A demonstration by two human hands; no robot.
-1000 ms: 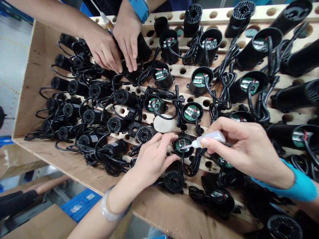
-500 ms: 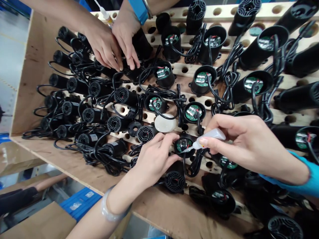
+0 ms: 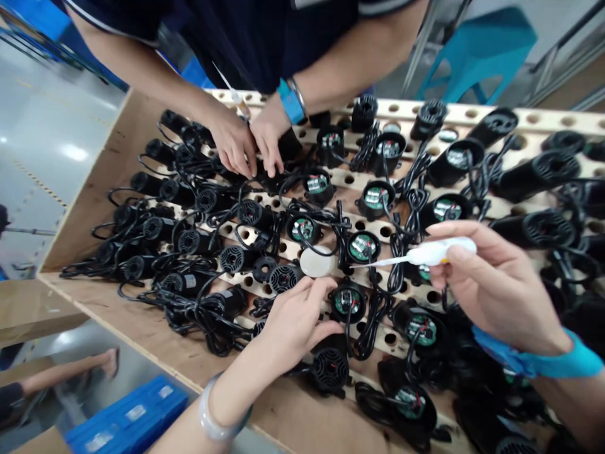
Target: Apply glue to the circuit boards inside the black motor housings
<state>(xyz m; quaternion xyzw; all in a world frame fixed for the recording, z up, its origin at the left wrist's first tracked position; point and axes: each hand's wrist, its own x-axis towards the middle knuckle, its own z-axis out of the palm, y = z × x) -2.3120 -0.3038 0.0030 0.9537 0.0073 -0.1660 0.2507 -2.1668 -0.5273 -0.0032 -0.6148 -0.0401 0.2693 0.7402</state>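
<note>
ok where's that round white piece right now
In the head view, the round white piece lies near the middle of the picture, just beyond the fingers of the left hand, right of a grille-ended black cylinder.

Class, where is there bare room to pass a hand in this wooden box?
Bare wood shows at the near side, bordered by the left forearm and the nearest black housings; whether it lies flat is unclear. The left end is crowded with black housings and looped cables.
</note>
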